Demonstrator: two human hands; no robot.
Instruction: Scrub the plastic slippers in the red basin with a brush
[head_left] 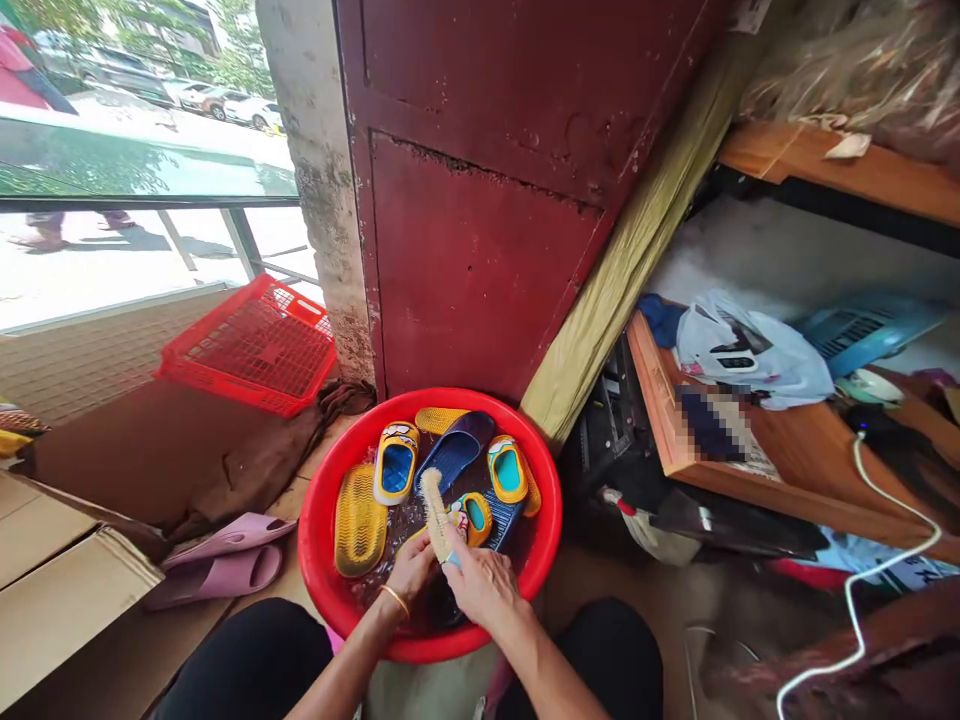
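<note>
My right hand (484,585) is wrapped round the handle of a scrubbing brush (433,505) with pale bristles. The brush points away from me over a red basin (319,560) of dark water. My left hand (414,568), a bracelet on its wrist, has its fingers closed at the side of a small yellow slipper (478,512) with a teal lining, partly hidden by the brush. Around them float a navy slipper (457,448), a yellow slipper with blue lining (396,465), another yellow slipper with teal lining (508,472) and an upturned yellow slipper (360,525).
Pink slippers (232,560) lie left of the basin beside an open cardboard box (82,590). A red plastic crate (251,345) rests farther back. Behind the basin stands a dark red metal door (480,270). At right are wooden shelves (780,480) and a white cable (851,610).
</note>
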